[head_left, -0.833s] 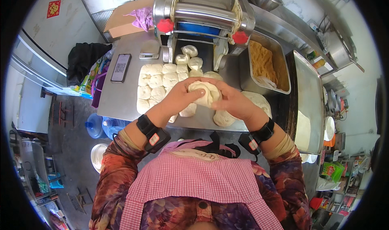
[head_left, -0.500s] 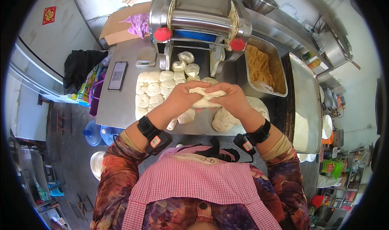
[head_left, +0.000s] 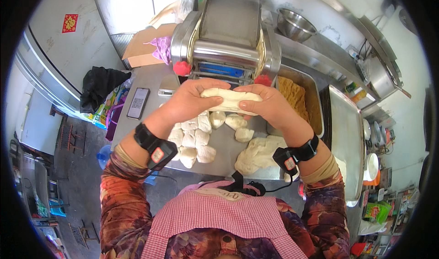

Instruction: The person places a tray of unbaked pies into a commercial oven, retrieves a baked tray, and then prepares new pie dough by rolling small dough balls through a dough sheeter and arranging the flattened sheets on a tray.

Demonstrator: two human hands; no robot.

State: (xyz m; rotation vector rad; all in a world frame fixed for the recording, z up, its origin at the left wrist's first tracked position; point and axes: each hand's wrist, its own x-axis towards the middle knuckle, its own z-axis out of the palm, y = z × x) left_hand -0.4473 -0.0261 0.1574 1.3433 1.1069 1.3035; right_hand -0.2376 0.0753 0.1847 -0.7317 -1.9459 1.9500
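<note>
Both my hands hold one thick, pale roll of dough (head_left: 231,100) in front of the steel dough roller machine (head_left: 228,39). My left hand (head_left: 194,99) is closed round its left end, thumb along the near side. At the right end my right hand (head_left: 261,99) grips it the same way, thumb pressed into the dough. Below my left hand, a cluster of small dough pieces (head_left: 195,140) sits on the steel table (head_left: 160,83). A few separate pieces (head_left: 235,122) lie beside it. Under my right forearm rests a large dough lump (head_left: 259,154).
A steel tub of brown crumbly filling (head_left: 292,94) stands right of the machine, with a long metal tray (head_left: 345,140) beyond it. To the left are a phone (head_left: 138,103), a cardboard box (head_left: 146,46) and a purple cloth (head_left: 161,49). A steel bowl (head_left: 295,25) sits at the back.
My hands have lifted the dough up and forward toward the machine. Folded and pinched before, it now stretches as a smooth, longer roll, and my hands are farther apart. The view has shifted too.
</note>
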